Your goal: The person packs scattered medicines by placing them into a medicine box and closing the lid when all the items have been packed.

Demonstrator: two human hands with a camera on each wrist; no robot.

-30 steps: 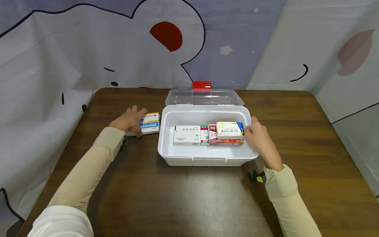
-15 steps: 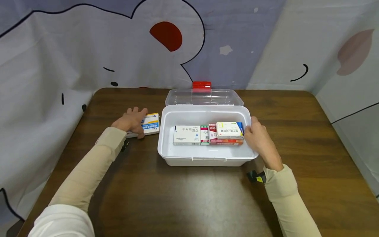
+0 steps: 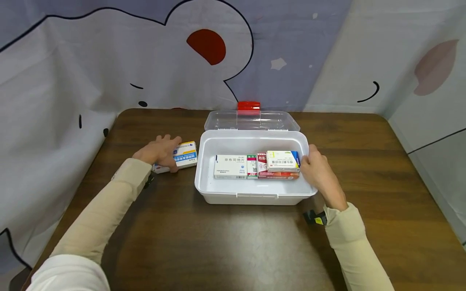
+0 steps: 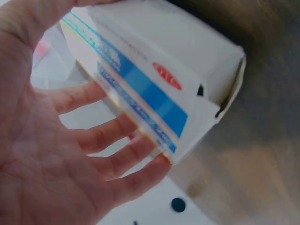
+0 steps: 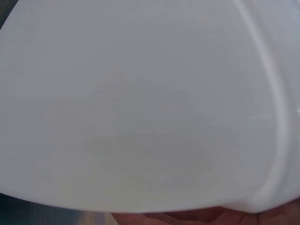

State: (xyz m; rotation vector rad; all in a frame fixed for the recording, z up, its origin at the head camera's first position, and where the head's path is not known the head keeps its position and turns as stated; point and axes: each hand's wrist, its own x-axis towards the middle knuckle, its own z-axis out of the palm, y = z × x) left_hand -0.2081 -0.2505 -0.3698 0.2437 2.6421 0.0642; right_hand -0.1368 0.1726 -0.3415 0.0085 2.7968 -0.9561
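Note:
My left hand (image 3: 156,153) grips a white medicine box (image 3: 186,154) with blue and yellow bands, left of the white plastic storage box (image 3: 220,198). Seen from the left wrist, the thumb and the fingertips (image 4: 161,165) lie along opposite sides of the carton, and its end flap stands slightly loose. On the other side, my right hand (image 3: 322,173) holds the storage box by its right rim; most of those fingers are hidden behind the white wall (image 5: 140,103) in the right wrist view. Several medicine boxes lie inside, among them a white one (image 3: 230,166) and a white-and-blue one (image 3: 282,160) on top of a red one (image 3: 278,175).
The storage box's clear lid (image 3: 218,120) is flipped back behind it, its red latch (image 3: 248,106) upright. Everything stands on a brown wooden table (image 3: 233,246), with a printed cloth (image 3: 160,56) hanging behind the far edge.
The medicine box at my left hand has turned a little, its right end now angled upward in the head view. My right hand and the storage box have stayed in place.

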